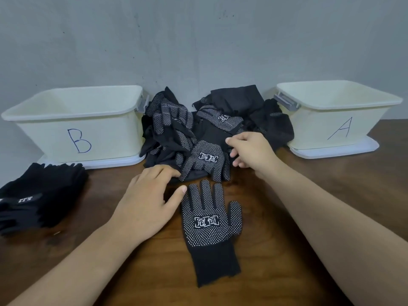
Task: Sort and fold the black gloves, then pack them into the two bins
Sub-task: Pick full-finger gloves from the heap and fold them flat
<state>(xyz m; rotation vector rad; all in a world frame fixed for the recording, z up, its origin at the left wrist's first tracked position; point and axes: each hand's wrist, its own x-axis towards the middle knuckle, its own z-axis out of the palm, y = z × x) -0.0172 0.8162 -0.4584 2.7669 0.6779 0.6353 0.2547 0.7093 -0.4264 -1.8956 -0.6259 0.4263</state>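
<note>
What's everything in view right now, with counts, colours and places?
bin B: one, cream, back left
bin A: one, cream, back right
lids: two, white, one under each bin
glove pile: one, black, many white-dotted, between the bins by the wall
flat glove: one, black with white dots, just in front of the pile
glove stack: one, plain black, table's left edge
table: one, dark brown wood
wall: one, grey, behind everything
left hand: one, at the pile's front edge, fingers relaxed
right hand: one, on the pile's right front, fingers bent, grip unclear
</note>
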